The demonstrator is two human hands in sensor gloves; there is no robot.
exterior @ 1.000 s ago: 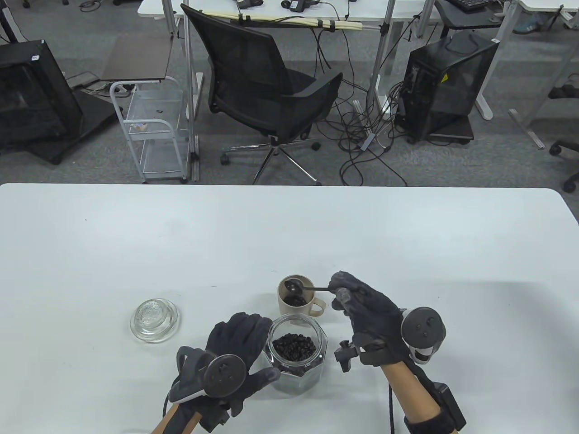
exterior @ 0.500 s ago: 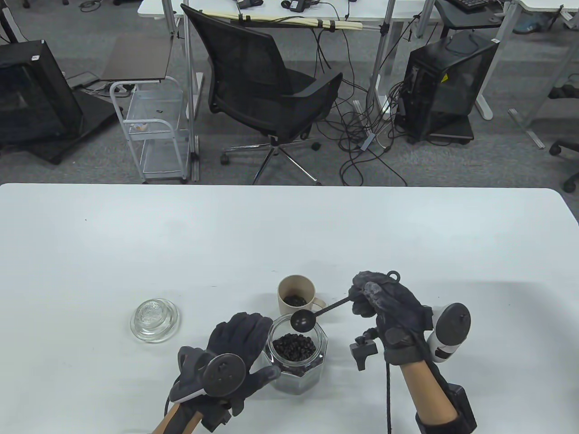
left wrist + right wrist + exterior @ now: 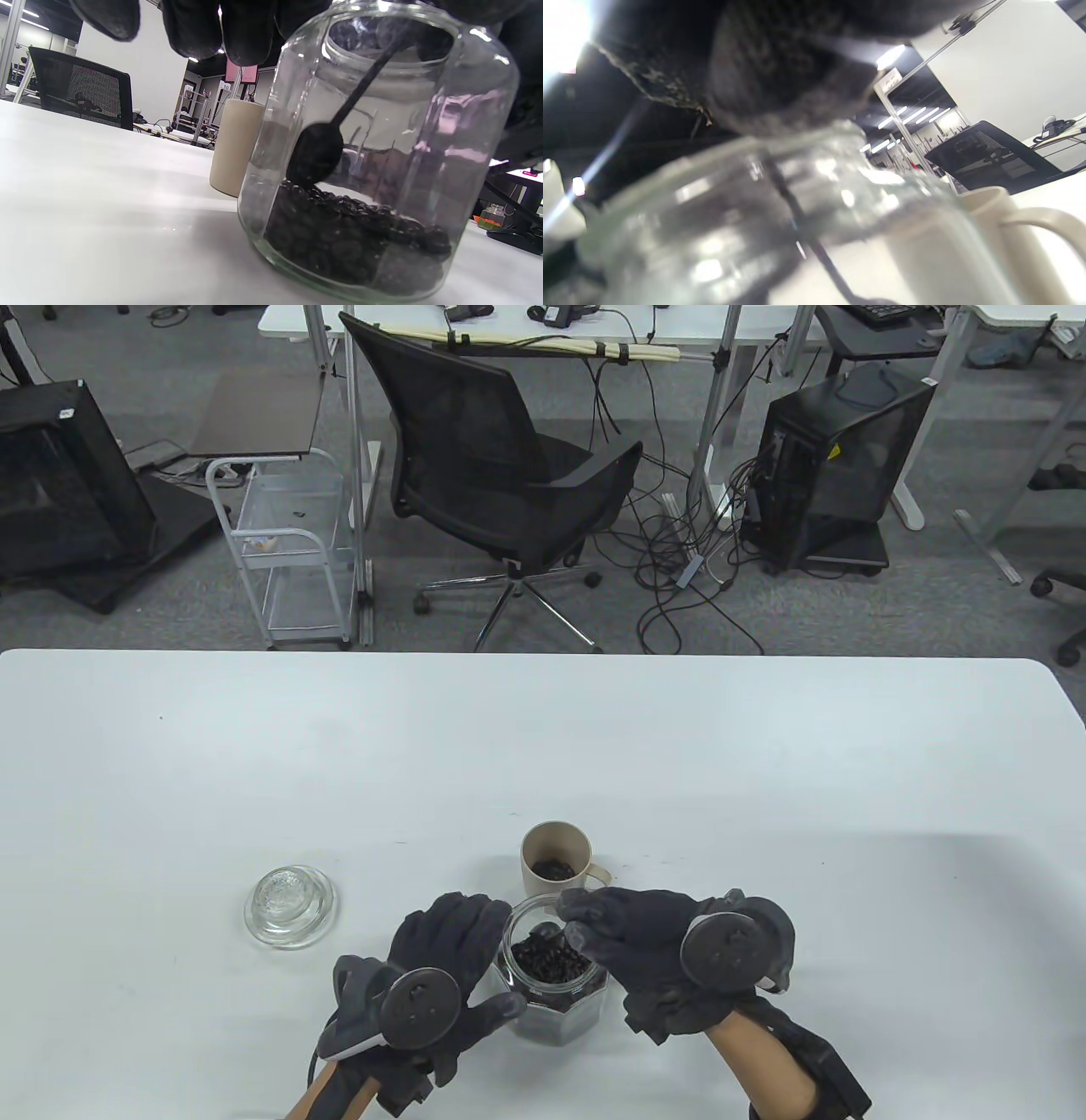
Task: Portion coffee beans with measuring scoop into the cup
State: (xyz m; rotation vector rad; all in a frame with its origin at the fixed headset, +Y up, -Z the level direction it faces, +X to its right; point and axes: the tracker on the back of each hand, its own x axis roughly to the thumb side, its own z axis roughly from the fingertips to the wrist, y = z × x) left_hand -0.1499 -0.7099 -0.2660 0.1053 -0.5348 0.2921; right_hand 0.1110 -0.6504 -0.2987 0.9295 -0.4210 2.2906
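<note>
A: Since the half-second-earlier frame, the right hand [image 3: 653,950] has been brought from beside the cup down over the jar mouth, and the scoop [image 3: 316,154] has been lowered inside the glass.

B: Noted. Position of the scoop bowl?

A: Its lower edge is seen touching the top of the coffee beans [image 3: 352,237] in the left wrist view, with the handle slanting up through the neck. The handle's upper end is hidden by the right-hand fingers [image 3: 594,909], which are curled above the rim; the pinch itself cannot be resolved, though the scoop is evidently held there.

B: Left hand?

A: The left hand [image 3: 441,959] is wrapped against the left side of the jar [image 3: 556,1014], fingers curved round the glass and the thumb laid across its near face. The jar stands upright on the table [image 3: 764,780].

B: Cup?

A: The beige cup [image 3: 556,857] stands just beyond the jar, handle to the right, with a dark layer of beans at its bottom. Part of its handle is covered by the right hand in the table view.

B: Other items?

A: A glass lid [image 3: 289,906] lies to the left, well apart from the jar. Beyond the table edge an office chair [image 3: 492,475], a wire cart [image 3: 284,560] and a black computer tower [image 3: 840,466] are recorded. The right wrist view is blurred, largely blocked by glove and glass.
</note>
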